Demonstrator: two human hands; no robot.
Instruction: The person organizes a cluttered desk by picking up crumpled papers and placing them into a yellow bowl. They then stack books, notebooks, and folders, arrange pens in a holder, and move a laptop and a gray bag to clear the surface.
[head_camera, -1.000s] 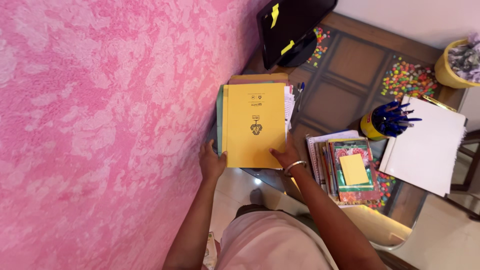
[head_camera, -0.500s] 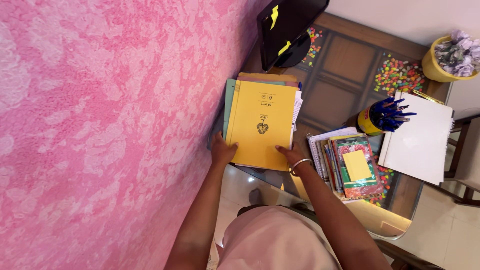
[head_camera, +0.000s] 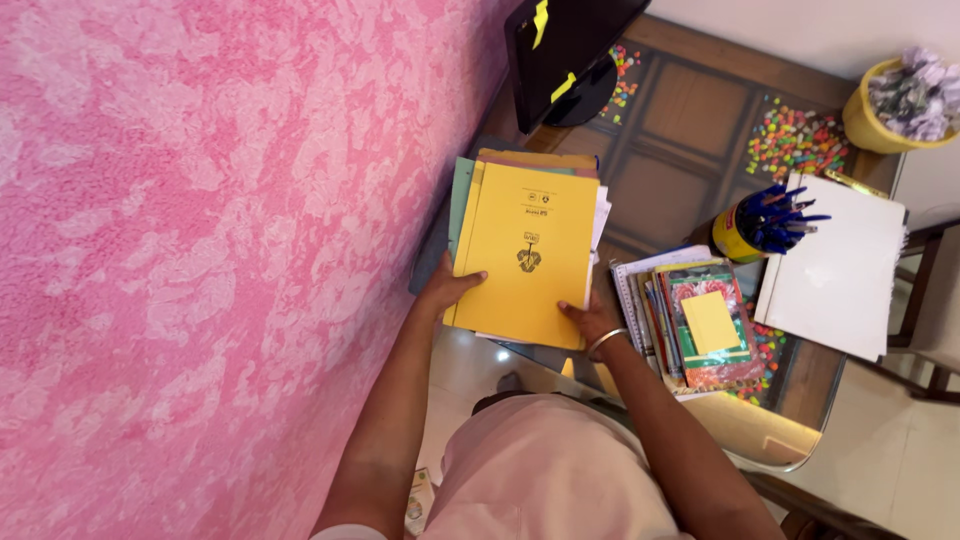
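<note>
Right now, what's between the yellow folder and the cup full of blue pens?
In the head view, bare glass tabletop lies between the yellow folder and the pen cup.

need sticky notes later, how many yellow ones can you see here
3: two yellow sticky notes on the dark monitor, upper and lower, and a yellow pad atop the book stack. Others may be hidden.

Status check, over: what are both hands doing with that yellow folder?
Left hand grips yellow folder at near-left edge. Right hand holds near-right corner. Folder tops file stack; notebooks lie beside it.
</note>
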